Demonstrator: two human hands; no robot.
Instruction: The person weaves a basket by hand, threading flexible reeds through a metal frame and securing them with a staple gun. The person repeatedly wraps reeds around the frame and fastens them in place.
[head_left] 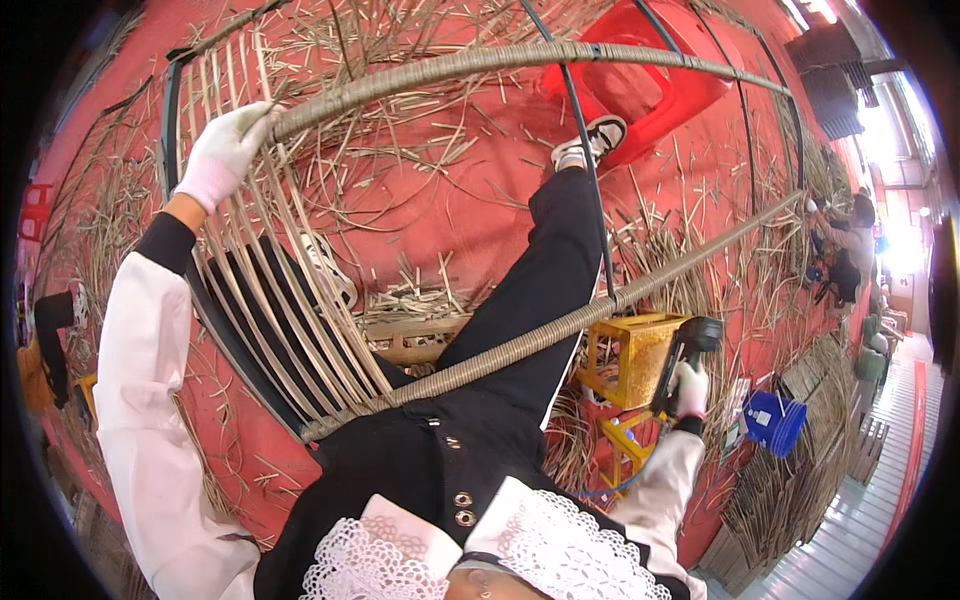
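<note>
A large dark metal furniture frame lies across my lap, its two long rails wrapped in tan wicker strip. The far rail [440, 68] curves away from my left hand, and the near rail [520, 345] crosses my waist. Several flat wicker strips [290, 290] run between them at the left end. My left hand [228, 150], in a white glove, is closed around the left end of the far rail, beside the strips. Off to the right, my gloved right hand [690, 388] grips a black staple gun [682, 360], apart from the frame. A blue hose [610, 490] shows below it.
A yellow crate [632, 355] stands by the staple gun, with a blue bucket [773, 422] further right. A red plastic chair [655, 85] lies beyond the far rail. Wicker scraps [400, 170] litter the red floor. Another person [848, 245] works at the far right.
</note>
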